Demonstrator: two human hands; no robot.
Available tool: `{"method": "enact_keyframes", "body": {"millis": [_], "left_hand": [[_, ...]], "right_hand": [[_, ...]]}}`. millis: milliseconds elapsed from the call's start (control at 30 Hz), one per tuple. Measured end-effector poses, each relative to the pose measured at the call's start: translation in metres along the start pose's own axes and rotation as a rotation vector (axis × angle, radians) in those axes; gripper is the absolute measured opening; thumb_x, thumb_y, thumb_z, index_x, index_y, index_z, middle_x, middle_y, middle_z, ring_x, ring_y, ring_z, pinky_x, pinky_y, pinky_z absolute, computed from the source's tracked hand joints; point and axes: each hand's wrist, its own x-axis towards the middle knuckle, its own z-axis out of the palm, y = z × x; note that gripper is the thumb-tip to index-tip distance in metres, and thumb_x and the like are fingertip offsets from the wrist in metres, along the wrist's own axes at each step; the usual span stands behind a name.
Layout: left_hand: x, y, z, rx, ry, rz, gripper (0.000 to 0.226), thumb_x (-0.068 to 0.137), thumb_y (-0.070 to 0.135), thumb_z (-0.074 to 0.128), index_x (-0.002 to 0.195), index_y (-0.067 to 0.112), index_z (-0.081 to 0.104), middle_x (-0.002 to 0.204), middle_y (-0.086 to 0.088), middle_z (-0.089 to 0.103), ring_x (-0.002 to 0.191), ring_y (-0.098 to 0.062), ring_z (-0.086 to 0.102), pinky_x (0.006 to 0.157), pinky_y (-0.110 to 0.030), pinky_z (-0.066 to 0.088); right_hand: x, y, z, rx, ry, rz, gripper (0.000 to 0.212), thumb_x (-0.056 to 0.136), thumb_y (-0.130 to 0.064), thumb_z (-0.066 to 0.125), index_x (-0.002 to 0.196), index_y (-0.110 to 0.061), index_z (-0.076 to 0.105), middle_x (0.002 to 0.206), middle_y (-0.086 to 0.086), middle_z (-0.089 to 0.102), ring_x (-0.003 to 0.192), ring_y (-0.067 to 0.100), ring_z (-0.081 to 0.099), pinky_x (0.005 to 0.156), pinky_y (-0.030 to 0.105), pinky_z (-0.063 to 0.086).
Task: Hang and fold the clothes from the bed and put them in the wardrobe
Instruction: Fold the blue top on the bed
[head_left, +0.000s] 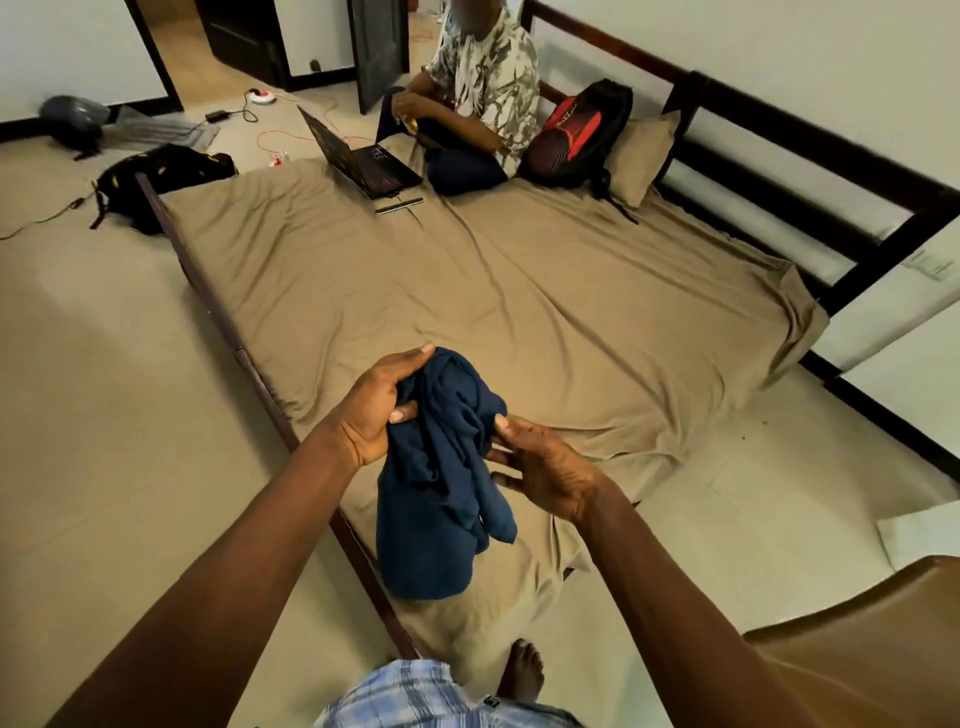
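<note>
While the garment (441, 493) is held bunched above the near corner of the bed (519, 312), its top is gripped in the left hand (379, 410) — thumb pressed across the cloth, fingers wrapped behind. The right hand (540, 467) is set against its side with fingers spread and almost straight. Only the tips are seen to touch the fabric, and no firm pinch can be made out.

The garment is a dark navy knit, matte and soft, hung in deep limp folds. Whether its lower end rests on the sheet (649, 353) cannot be told. It is judged to be light and wholly without stiffness, so no shape will be kept unless support is given, and little slipperiness is expected from such a cotton-like surface. A hold would best be taken at two matching points — shoulder seams or hem corners — once these are found in the bunch, so that it can be shaken flat.

The sheet is tan, smooth and creased, bordered by a dark wooden frame (205, 291).
</note>
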Motion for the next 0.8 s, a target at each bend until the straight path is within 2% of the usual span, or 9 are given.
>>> {"method": "enact_keyframes", "body": {"millis": [100,200,267,367,433,533,567,667,800], "left_hand": [[-0.001,0.003,0.002,0.133,0.073,0.056,0.047,0.108,0.033,0.050,0.064,0.026,0.066,0.058,0.010,0.050,0.042,-0.002,0.033,0.036,-0.015,0.019],[-0.002,0.003,0.007,0.208,0.136,0.078,0.039,0.109,0.032,0.050,0.074,0.022,0.064,0.058,0.013,0.052,0.047,-0.001,0.040,0.038,-0.013,0.027],[0.000,-0.001,0.012,0.208,0.146,0.063,0.035,0.110,0.030,0.047,0.079,0.019,0.061,0.056,0.015,0.054,0.044,0.001,0.043,0.038,-0.011,0.030],[0.002,-0.007,0.023,0.173,0.146,0.041,0.036,0.109,0.031,0.048,0.077,0.018,0.058,0.056,0.012,0.051,0.039,-0.001,0.038,0.036,-0.012,0.026],[0.007,-0.007,0.023,0.146,0.172,0.028,0.037,0.109,0.033,0.049,0.075,0.018,0.056,0.055,0.010,0.048,0.038,-0.002,0.034,0.035,-0.013,0.024],[0.007,-0.008,0.022,0.132,0.210,0.018,0.039,0.108,0.035,0.050,0.073,0.019,0.054,0.053,0.008,0.047,0.037,-0.003,0.032,0.034,-0.015,0.024],[0.013,-0.020,0.044,0.143,0.298,0.020,0.040,0.109,0.036,0.049,0.072,0.019,0.053,0.053,0.007,0.048,0.036,-0.003,0.034,0.034,-0.015,0.025],[0.008,-0.022,0.061,0.097,0.331,0.017,0.045,0.111,0.032,0.044,0.070,0.016,0.052,0.047,0.010,0.053,0.032,0.000,0.043,0.034,-0.013,0.033],[0.010,-0.019,0.067,0.019,0.313,-0.009,0.048,0.111,0.035,0.040,0.072,0.015,0.058,0.046,0.009,0.056,0.033,0.000,0.046,0.036,-0.012,0.036]], "right_hand": [[0.003,-0.012,-0.011,-0.037,0.146,-0.122,0.020,0.085,-0.035,0.081,0.100,-0.025,0.073,0.101,0.001,0.075,0.096,0.015,0.068,0.090,0.035,0.042],[0.004,-0.026,-0.023,0.089,0.189,-0.200,0.018,0.087,-0.037,0.075,0.083,-0.022,0.066,0.079,0.001,0.068,0.086,0.019,0.067,0.082,0.032,0.043],[0.003,-0.030,-0.032,0.268,0.152,-0.212,0.019,0.091,-0.032,0.073,0.079,-0.018,0.066,0.075,0.001,0.062,0.087,0.023,0.069,0.087,0.035,0.051],[0.004,-0.032,-0.038,0.489,0.057,-0.169,0.005,0.090,-0.016,0.074,0.090,-0.011,0.073,0.088,0.007,0.067,0.097,0.027,0.068,0.097,0.043,0.057],[0.008,-0.025,-0.035,0.589,0.016,-0.094,0.016,0.078,-0.006,0.076,0.093,-0.007,0.070,0.105,0.014,0.067,0.101,0.031,0.067,0.087,0.040,0.061],[0.009,-0.015,-0.031,0.275,0.066,0.050,0.027,0.078,-0.025,0.078,0.100,-0.013,0.067,0.115,0.010,0.066,0.099,0.024,0.065,0.066,0.030,0.054],[0.012,-0.008,-0.054,0.195,-0.011,0.141,0.027,0.083,-0.032,0.076,0.103,-0.016,0.069,0.115,0.006,0.069,0.100,0.021,0.064,0.065,0.027,0.049],[0.015,0.001,-0.059,0.183,-0.145,0.110,0.022,0.086,-0.027,0.075,0.105,-0.017,0.076,0.107,0.002,0.072,0.098,0.016,0.063,0.073,0.027,0.051],[0.015,-0.013,-0.050,-0.004,-0.135,-0.012,0.035,0.079,-0.019,0.079,0.114,-0.022,0.076,0.103,-0.002,0.074,0.091,0.011,0.065,0.083,0.031,0.046]]}}
